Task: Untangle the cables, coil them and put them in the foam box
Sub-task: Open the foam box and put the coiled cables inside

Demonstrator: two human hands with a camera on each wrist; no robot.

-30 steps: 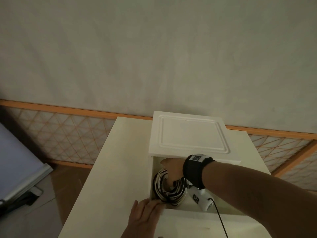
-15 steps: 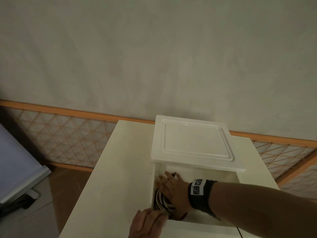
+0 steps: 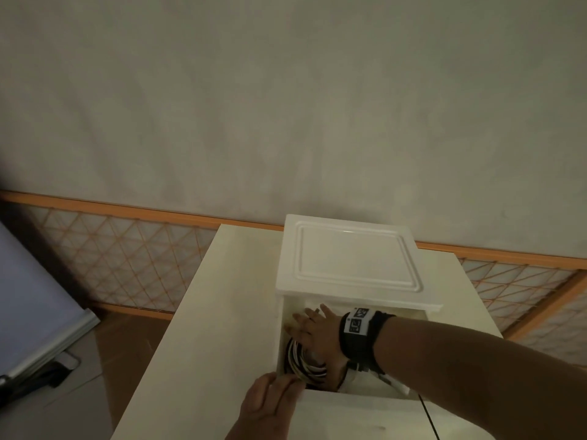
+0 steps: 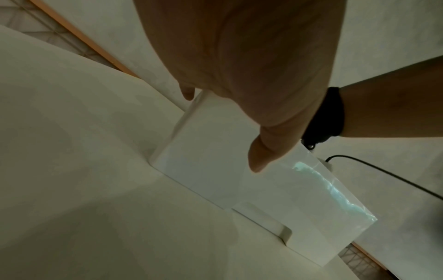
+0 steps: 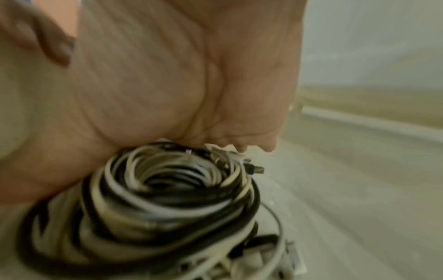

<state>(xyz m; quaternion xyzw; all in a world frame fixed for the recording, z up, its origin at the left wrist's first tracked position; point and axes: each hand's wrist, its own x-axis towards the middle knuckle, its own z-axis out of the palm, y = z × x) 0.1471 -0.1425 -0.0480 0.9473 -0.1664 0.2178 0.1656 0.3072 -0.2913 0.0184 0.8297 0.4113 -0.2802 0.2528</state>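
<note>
Right hand [image 3: 319, 336] reaching forward, fingers spread flat; left hand [image 3: 270, 404] palm down, fingers extended.

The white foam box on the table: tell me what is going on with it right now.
A person's right hand is down inside the white foam box, its fingers spread flat over a coil of black and white cables that lies in the box. The left hand rests on the box's near corner. The flat white foam lid sits slid back, covering only the far part of the opening.
</note>
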